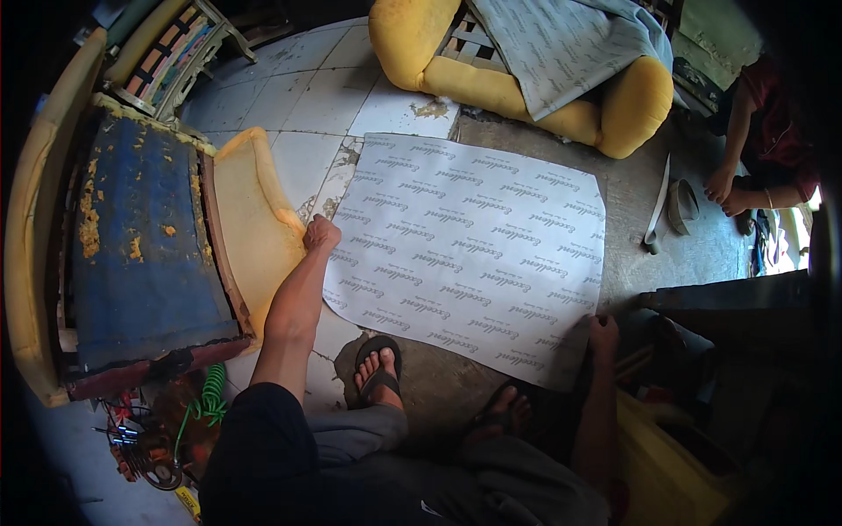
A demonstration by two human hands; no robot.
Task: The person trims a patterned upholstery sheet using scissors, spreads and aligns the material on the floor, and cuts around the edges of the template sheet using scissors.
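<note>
A large white upholstery sheet [465,254] with repeated grey printing is spread out low over the floor in front of me. My left hand [322,233] is closed on its left edge, with the forearm reaching up from below. At the sheet's lower right corner my right hand [602,335] pinches the edge; that arm lies in shadow. The sheet looks fairly flat between both hands. My sandalled feet [379,373] stand just below its near edge.
Left are a stripped seat frame [140,237] and a yellow foam piece [250,210]. A yellow foam sofa frame [491,92] with another printed sheet [561,61] stands beyond. Another person's hands [724,188] are at the right, near a rolled strip [682,208]. A green coiled hose [209,396] lies lower left.
</note>
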